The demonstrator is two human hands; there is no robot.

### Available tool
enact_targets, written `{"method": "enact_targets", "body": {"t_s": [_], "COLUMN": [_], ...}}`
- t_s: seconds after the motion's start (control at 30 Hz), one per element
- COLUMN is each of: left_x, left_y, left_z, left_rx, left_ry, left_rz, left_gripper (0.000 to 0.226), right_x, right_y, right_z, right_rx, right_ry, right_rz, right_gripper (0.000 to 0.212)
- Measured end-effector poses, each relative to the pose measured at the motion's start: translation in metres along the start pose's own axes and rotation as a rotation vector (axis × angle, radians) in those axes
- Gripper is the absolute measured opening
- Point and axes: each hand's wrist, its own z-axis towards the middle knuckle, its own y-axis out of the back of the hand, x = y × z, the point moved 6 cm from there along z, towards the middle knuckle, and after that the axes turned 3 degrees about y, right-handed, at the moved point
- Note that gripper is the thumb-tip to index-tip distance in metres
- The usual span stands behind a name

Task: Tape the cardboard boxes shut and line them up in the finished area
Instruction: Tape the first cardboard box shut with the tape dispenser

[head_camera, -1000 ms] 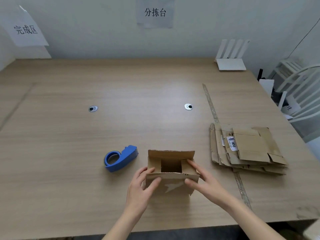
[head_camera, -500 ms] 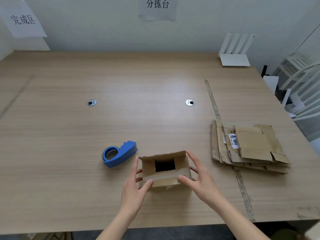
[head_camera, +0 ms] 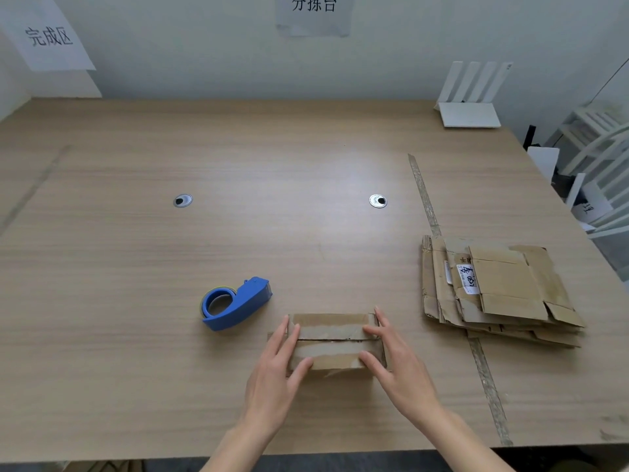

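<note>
Small cardboard box (head_camera: 333, 340) low centre of frame, standing on the wooden bench (head_camera: 136, 267), top flaps folded down and meeting along a dark seam across the middle; old pale tape residue in strips on both flaps. Left hand (head_camera: 275, 376) against the box's left end, fingers straight and laid over the top edge, thumb on the near flap, pressing rather than gripping. Right hand (head_camera: 398, 366) mirrored on the right end, fingers extended flat along the side and top, thumb on the near flap; likewise a flat press, nothing curled round. Both forearms entering from the bottom edge of frame. Blue tape dispenser (head_camera: 235, 303) just left of and above the box, apart from it and from the left hand, lying on the bench with the roll end toward the left. Stack of flattened cardboard boxes (head_camera: 500, 291) at right of frame, well apart from the hands, edges ragged, a white handwritten label on one sheet. Strip of worn tape (head_camera: 423, 195) running down the bench from upper right toward lower right, passing under the stack. Two round metal grommets (head_camera: 182, 200) in the bench surface, mid-frame left and right. Paper sign reading 完成区 (head_camera: 49, 35) on the wall, upper left; second sign, 分拣台 (head_camera: 313, 8), top centre. White slatted rack (head_camera: 471, 97) at far right corner of the bench.
</note>
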Motion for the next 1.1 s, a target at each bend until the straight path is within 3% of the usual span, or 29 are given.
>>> {"method": "enact_targets", "body": {"t_s": [0.3,0.43,0.67,0.9,1.1], "left_x": [-0.002,0.002,0.047,0.076,0.069], "left_y": [0.001,0.006,0.058,0.068,0.062], "left_z": [0.023,0.026,0.063,0.093,0.100], "left_rx": [0.014,0.017,-0.195,-0.006,-0.011], "left_ry": [-0.030,-0.050,0.151,0.345,0.271], "left_rz": [0.043,0.067,0.271,0.505,0.461], "left_gripper": [0.061,0.059,0.069,0.075,0.056], "right_x": [0.000,-0.001,0.000,-0.004,-0.005], "right_y": [-0.003,-0.001,-0.003,-0.001,0.000], "right_z": [0.022,0.023,0.027,0.025,0.027], "right_rx": [0.005,0.024,0.037,0.002,0.008], "right_ry": [0.017,0.077,0.164,0.146,0.140], "right_rz": [-0.028,-0.218,-0.248,-0.203,-0.169], "right_gripper": [0.043,0.046,0.052,0.051,0.050]}}
